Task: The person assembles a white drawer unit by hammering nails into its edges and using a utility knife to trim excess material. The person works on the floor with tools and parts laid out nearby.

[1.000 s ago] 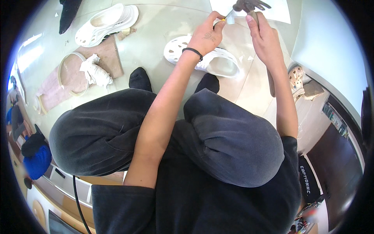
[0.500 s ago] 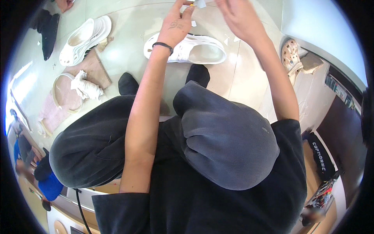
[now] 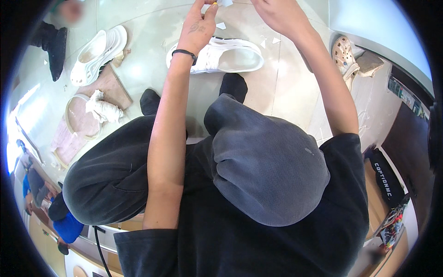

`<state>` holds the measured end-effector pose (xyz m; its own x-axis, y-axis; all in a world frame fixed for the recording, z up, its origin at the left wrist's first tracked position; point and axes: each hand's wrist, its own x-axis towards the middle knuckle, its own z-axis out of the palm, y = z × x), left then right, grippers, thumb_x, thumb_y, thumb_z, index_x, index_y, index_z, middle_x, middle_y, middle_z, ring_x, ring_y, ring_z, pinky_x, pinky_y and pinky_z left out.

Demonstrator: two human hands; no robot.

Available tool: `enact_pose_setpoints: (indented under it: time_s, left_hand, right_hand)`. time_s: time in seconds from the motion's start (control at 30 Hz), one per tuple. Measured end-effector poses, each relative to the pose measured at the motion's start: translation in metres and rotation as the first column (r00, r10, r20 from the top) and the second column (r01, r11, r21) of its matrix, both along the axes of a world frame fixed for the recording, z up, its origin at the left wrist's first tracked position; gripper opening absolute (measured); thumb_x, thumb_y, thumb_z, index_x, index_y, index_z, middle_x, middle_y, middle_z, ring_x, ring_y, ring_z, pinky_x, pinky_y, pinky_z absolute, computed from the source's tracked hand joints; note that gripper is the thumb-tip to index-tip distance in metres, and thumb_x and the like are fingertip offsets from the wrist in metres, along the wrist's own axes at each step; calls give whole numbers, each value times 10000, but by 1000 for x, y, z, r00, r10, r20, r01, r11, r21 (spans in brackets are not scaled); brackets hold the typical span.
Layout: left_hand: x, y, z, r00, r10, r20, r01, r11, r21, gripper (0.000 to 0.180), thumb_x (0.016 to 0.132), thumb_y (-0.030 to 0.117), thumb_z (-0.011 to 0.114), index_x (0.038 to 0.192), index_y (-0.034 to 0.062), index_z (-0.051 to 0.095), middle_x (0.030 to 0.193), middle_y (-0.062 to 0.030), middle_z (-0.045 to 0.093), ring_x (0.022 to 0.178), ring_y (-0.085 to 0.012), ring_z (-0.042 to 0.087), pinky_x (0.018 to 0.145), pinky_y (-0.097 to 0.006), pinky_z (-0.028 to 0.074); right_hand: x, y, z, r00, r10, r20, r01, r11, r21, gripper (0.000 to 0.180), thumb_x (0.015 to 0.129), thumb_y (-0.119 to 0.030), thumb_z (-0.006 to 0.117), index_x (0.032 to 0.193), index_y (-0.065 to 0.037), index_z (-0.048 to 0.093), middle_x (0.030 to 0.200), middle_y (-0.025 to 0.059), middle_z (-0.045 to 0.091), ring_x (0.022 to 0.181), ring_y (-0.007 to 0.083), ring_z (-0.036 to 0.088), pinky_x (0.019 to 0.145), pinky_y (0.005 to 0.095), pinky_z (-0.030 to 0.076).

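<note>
Both my arms reach forward over my knees to the top edge of the view. My left hand (image 3: 199, 24), with a black band at the wrist, pinches a small yellow piece (image 3: 214, 3) between thumb and fingers. My right hand (image 3: 276, 14) is raised beside it, and its fingertips are cut off by the top edge, close to a white scrap (image 3: 226, 3). On the pale floor just below the hands lies a white clog (image 3: 228, 55) on its side. Small white scraps (image 3: 221, 26) lie around it.
A second white clog (image 3: 97, 53) lies at upper left beside a brown board (image 3: 110, 85). A crumpled white cloth (image 3: 104, 110) rests on a pinkish round mat (image 3: 80, 124). A beige clog (image 3: 344, 54) lies against a white ledge at right. A dark cabinet stands at far right.
Both hands have risen to the top edge of the view, and the white clog now lies lower in the picture. The dark tool seen in my right hand a second ago is out of sight.
</note>
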<state>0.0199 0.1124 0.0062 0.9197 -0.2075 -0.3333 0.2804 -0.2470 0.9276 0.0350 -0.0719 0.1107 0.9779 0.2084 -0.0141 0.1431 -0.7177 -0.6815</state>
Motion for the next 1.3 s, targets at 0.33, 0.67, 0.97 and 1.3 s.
enact_pose_setpoints:
  time_s: [0.33,0.67,0.97,1.3]
  left_hand:
    - [3,-1,-5,999,-17,41,16,1000,4,201,1029,239,505,1124,77,576,637,-14,500,586,-97,427,526,-307,368]
    - [5,-2,1,1000,0,-7,0,1000,3,188,1021,215,514,1134,77,573,663,-59,534,629,-128,478,579,-319,415]
    - [2,1,3,998,-24,66,20,998,55,178,1021,197,503,1126,63,557,702,-107,542,705,-186,524,665,-356,462]
    - [1,1,-8,995,-17,101,15,1000,18,182,1026,187,487,1150,66,542,718,-57,549,698,-147,507,637,-324,448]
  right_hand:
    - [-2,1,-1,998,-28,-52,25,998,-52,302,1025,-278,467,1055,22,490,792,316,596,793,503,606,687,536,453]
    - [-7,7,-5,997,-2,-77,-2,998,-56,287,1028,-262,469,1044,23,495,846,320,599,827,503,605,690,531,454]
    - [-6,12,5,1000,11,16,-13,996,91,303,1040,-285,457,1066,14,497,870,316,606,852,491,618,701,509,471]
    - [-11,5,-7,997,-9,-83,11,999,30,313,1038,-286,455,1100,18,496,876,304,622,853,482,626,715,506,476]
